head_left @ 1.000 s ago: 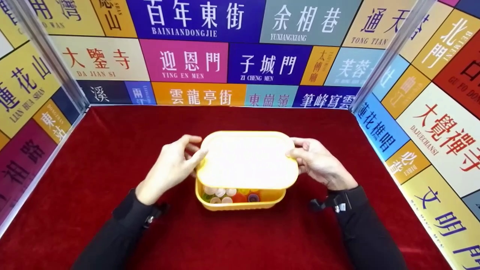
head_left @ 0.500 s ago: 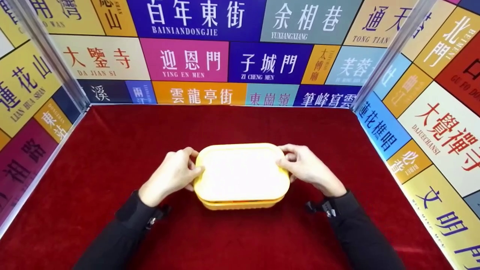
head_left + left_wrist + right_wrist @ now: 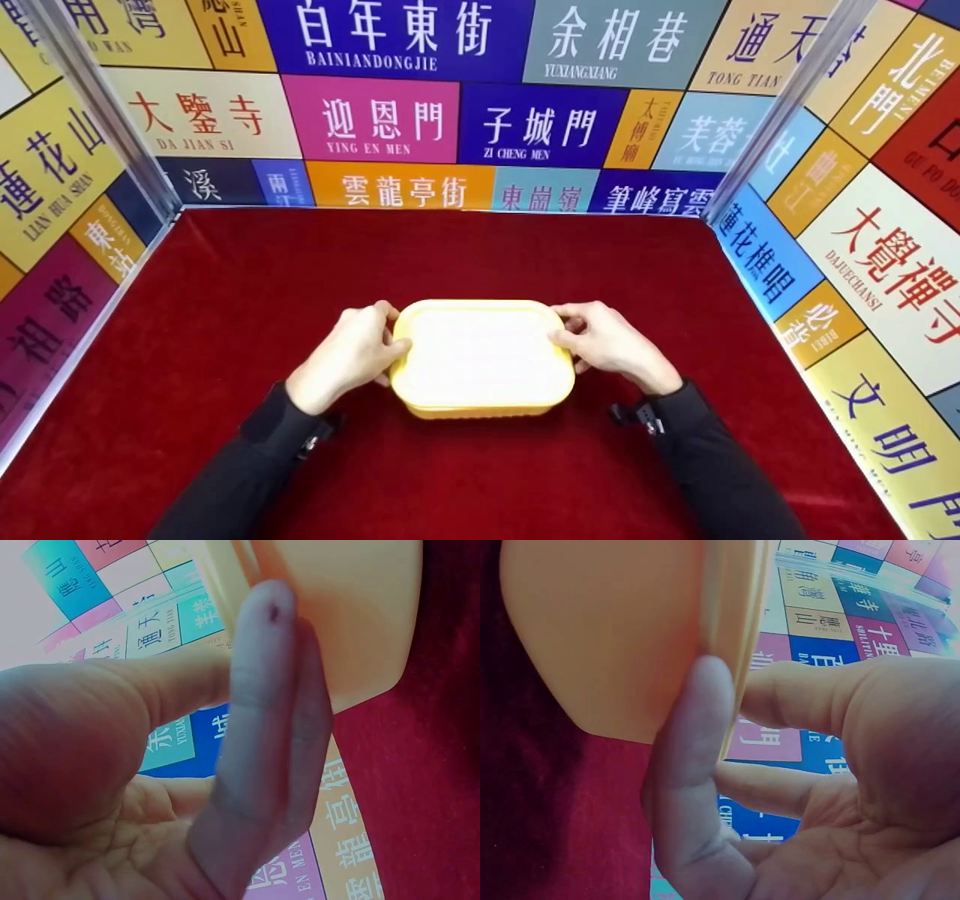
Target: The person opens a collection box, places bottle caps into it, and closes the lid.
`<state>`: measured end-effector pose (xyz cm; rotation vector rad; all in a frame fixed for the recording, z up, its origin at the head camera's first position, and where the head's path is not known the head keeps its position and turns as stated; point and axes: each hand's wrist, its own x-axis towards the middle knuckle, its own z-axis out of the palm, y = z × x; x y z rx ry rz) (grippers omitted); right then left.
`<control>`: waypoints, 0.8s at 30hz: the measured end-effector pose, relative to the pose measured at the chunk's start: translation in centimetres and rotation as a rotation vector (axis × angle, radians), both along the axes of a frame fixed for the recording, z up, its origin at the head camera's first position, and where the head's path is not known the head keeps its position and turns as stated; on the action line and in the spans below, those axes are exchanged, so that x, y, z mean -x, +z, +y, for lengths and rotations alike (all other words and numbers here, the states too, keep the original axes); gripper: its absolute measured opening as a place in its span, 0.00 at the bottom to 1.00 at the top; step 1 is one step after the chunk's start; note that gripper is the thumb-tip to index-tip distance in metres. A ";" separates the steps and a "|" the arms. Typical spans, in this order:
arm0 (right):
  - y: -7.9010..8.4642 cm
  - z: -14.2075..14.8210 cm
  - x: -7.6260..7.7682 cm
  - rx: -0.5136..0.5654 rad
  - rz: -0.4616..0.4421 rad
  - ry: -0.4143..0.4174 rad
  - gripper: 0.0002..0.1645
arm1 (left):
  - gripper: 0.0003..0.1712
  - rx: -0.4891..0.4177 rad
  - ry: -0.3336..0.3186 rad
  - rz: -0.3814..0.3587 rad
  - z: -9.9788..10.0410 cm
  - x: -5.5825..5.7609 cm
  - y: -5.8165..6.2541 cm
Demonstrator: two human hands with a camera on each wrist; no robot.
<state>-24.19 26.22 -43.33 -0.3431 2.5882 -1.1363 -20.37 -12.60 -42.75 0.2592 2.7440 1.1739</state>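
A yellow box [image 3: 480, 412] sits on the red cloth, its pale yellow lid [image 3: 484, 354] lying level over the top and hiding what is inside. At the lid's left end my left hand [image 3: 349, 356] pinches the rim, thumb on top and fingers below. My right hand [image 3: 611, 343] holds the opposite end the same way. In the left wrist view, fingertips [image 3: 266, 622] touch the box's side wall [image 3: 360, 615] below the rim. The right wrist view shows a finger [image 3: 701, 697] against the wall [image 3: 600, 630], with the thumb at the lid's edge [image 3: 742, 615].
Red cloth [image 3: 480, 255] covers the table around the box. Upright panels with colourful printed signs [image 3: 375, 120] enclose the back and both sides, joined by metal corner posts [image 3: 787, 105].
Both hands have brought the lid down and toward me onto the box. The small coloured round pieces seen inside a second ago are now covered.
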 end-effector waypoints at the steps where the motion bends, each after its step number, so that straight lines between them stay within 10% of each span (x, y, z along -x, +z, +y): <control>1: 0.0 0.0 0.0 0.002 -0.007 0.004 0.32 | 0.23 -0.002 -0.001 -0.003 0.0 0.0 0.0; 24: -0.4 0.5 0.4 0.087 -0.108 0.066 0.33 | 0.22 -0.009 -0.102 -0.108 0.5 -0.4 -0.3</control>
